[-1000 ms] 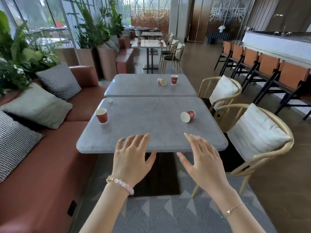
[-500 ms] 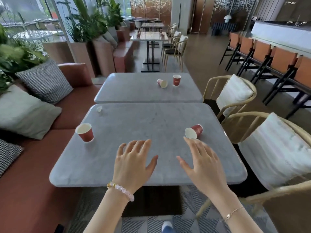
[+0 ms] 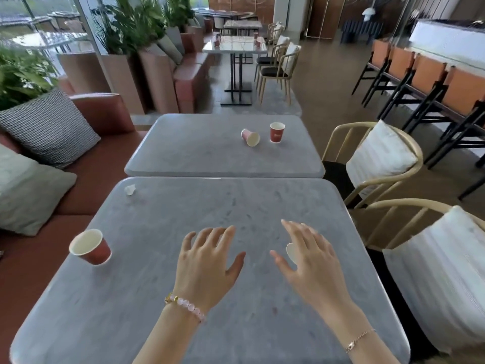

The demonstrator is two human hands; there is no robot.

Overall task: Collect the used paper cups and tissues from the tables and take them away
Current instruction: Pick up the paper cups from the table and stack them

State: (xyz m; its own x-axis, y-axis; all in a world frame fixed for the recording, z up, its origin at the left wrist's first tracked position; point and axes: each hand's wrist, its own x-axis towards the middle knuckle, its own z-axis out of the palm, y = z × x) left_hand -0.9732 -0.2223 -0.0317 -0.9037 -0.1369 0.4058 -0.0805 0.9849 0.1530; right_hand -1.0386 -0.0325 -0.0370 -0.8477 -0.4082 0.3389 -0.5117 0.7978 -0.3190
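Note:
On the near grey table (image 3: 157, 324) an upright red paper cup (image 3: 90, 246) stands at the left. A tipped cup (image 3: 290, 252) lies on its side at the right, mostly hidden under my right hand (image 3: 312, 261), which hovers over it with fingers spread. My left hand (image 3: 207, 264) is open above the table's middle, holding nothing. A small crumpled white tissue (image 3: 130, 189) lies at the far left corner. On the far table (image 3: 196, 158) a tipped pink cup (image 3: 250, 137) lies beside an upright red cup (image 3: 277, 132).
A brown bench sofa (image 3: 99, 164) with cushions runs along the left. Two wooden chairs (image 3: 372, 158) with white cushions stand to the right of the tables. Another table (image 3: 236, 46) with small cups stands further back. Bar stools (image 3: 420, 74) line the right.
I have come closer to the near table. Both hands have moved forward over its top, and my right hand now covers the tipped cup.

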